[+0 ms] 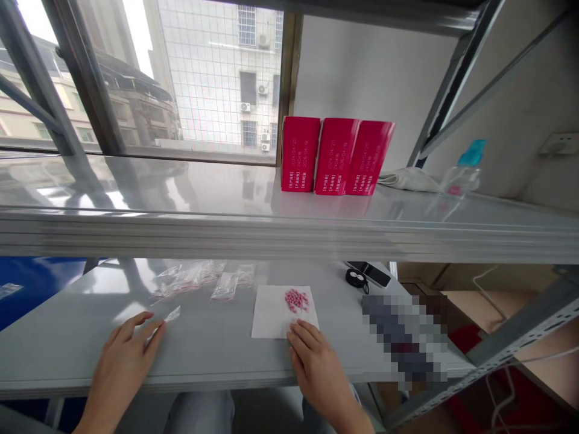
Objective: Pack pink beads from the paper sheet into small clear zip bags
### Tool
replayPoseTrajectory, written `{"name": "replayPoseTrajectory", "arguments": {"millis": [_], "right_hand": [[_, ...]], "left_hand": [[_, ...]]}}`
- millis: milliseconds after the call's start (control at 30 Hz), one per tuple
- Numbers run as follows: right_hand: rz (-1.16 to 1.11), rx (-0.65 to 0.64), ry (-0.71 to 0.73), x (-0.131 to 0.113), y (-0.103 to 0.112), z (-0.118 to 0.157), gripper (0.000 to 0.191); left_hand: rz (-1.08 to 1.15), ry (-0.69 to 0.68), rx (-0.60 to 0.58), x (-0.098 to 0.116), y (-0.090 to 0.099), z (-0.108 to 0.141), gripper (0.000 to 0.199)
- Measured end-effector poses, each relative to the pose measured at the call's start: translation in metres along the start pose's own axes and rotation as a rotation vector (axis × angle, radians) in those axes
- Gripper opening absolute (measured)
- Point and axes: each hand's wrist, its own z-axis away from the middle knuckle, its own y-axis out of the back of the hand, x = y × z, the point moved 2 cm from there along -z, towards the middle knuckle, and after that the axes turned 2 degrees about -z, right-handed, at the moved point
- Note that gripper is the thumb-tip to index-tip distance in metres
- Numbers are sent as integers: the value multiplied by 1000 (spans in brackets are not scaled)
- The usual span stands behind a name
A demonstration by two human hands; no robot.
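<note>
On the left of the lower shelf, my left hand (129, 346) pinches a small clear plastic bag (174, 313) between thumb and fingers. My right hand (312, 349) rests with its fingertips at the front edge of a white sheet of paper (266, 313); the fingers lie together, stretched out and slightly bent. A heap of pink pills (296, 300) lies on the paper just beyond those fingertips. Whether anything is under the right fingertips is hidden. Farther back lie several empty clear zip bags (194, 275), with one bag (225, 286) nearer the paper.
Above the hands runs an upper shelf (226, 235) with three red boxes (335, 157), a folded cloth (409, 179) and a blue-capped bottle (461, 172). On the lower shelf's right lie a phone (375, 274), a black round case (356, 278) and a blurred-out patch (402, 337).
</note>
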Motion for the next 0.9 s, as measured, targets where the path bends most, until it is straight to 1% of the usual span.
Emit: {"name": "replayPoseTrajectory", "arguments": {"millis": [100, 167, 200, 233, 267, 300, 367, 400, 433, 500, 533, 600, 667, 767, 833, 900], "right_hand": [[5, 17, 13, 3, 0, 1, 40], [-7, 29, 36, 7, 0, 3, 38], [-25, 54, 58, 7, 0, 4, 36], [-56, 106, 80, 4, 1, 5, 35], [-101, 185, 93, -1, 3, 6, 33], [-159, 277, 87, -9, 6, 7, 32], [-288, 448, 46, -34, 12, 10, 30], [-340, 490, 28, -50, 15, 12, 29], [-374, 500, 37, -68, 17, 15, 28], [-395, 436, 120, -101, 20, 24, 31], [-393, 395, 179, -114, 22, 30, 34], [-374, 325, 289, -132, 26, 46, 41], [-339, 281, 370, -142, 33, 65, 48], [-250, 227, 395, -150, 45, 90, 52], [-165, 194, 388, -154, 48, 98, 49], [-65, 182, 414, -154, 44, 97, 46]], "left_hand": [[92, 18, 127, 19, 20, 4, 39], [151, 32, 193, 40, 36, 8, 33], [178, 43, 212, 52, 44, 9, 30], [208, 56, 220, 66, 52, 11, 27], [243, 80, 217, 81, 59, 12, 24], [292, 95, 188, 98, 65, 13, 20], [423, 126, 114, 132, 76, 15, 17], [488, 125, 48, 149, 81, 17, 15], [551, 112, -7, 165, 87, 20, 15], [642, 82, -86, 192, 102, 31, 15], [671, 66, -114, 202, 111, 39, 16], [696, 45, -151, 215, 133, 60, 19], [695, 27, -164, 219, 157, 81, 25], [694, 3, -186, 219, 187, 104, 28], [704, 6, -211, 217, 198, 109, 29], [717, 2, -232, 216, 200, 107, 30]]}}
